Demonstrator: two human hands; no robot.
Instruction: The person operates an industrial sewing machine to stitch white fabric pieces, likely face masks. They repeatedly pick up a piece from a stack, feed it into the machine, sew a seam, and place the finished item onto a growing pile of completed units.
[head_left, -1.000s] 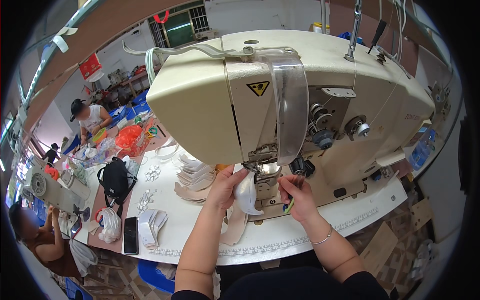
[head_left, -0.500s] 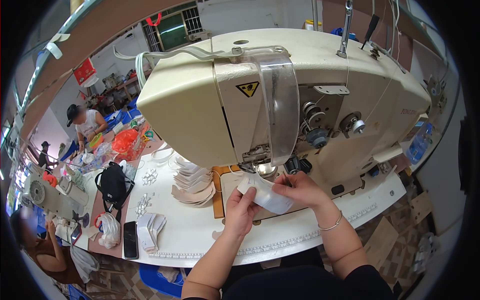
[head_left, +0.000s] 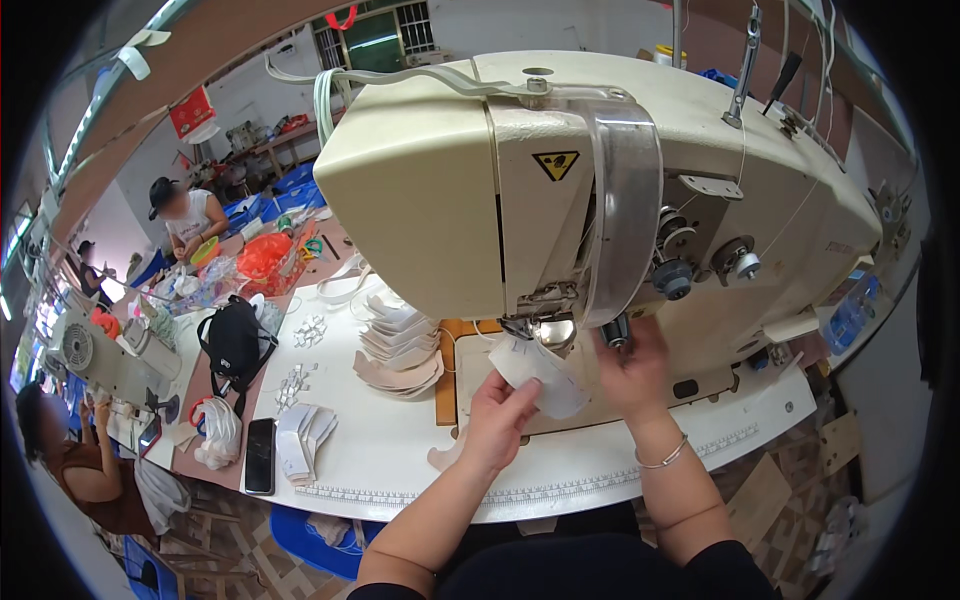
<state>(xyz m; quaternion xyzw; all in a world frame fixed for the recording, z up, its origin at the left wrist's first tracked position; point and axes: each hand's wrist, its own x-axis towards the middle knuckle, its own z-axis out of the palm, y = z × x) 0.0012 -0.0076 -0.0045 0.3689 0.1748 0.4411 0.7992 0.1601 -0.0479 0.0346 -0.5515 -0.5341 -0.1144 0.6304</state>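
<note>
A large cream sewing machine [head_left: 500, 180] fills the upper middle of the head view. My left hand [head_left: 500, 415] grips a white curved fabric piece [head_left: 540, 375] held just under the machine's needle area [head_left: 548, 328]. My right hand [head_left: 632, 365] reaches up beside the presser foot, fingers at a small black knob [head_left: 614, 333], and touches the far edge of the fabric piece. A bracelet sits on my right wrist [head_left: 665, 458].
A stack of white and tan cut pieces [head_left: 400, 350] lies left of the needle. More white pieces [head_left: 305, 435], a black phone [head_left: 260, 455] and a black bag [head_left: 235, 345] rest on the white table [head_left: 400, 470]. Other people work at tables on the left.
My left hand has carried the white piece up from the table toward the needle. My right hand has risen to the presser foot area. The view has shifted closer.
</note>
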